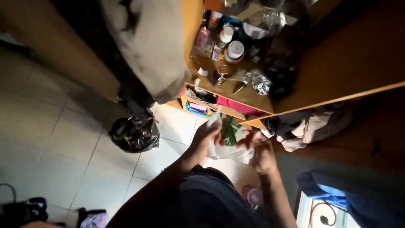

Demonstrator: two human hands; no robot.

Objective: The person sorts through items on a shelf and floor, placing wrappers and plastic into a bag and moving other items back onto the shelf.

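**Soft plastic bag held in both hands above the floor**

We found the left hand and the right hand both closed on one pale plastic bag, held in front of the body above the tiled floor, just below the wooden shelf. Something green showed at the bag's mouth; we could not tell what it was. We judged the bag light, limp and somewhat slippery, likely to sag or slide unless gathered; the bunched upper edge, where both hands sat, looked the soundest place to grip.

Counted: one pale bag in hand, one black bag on the floor well to the left, and two white-capped bottles on the shelf. Other shelf clutter was too dim to count.
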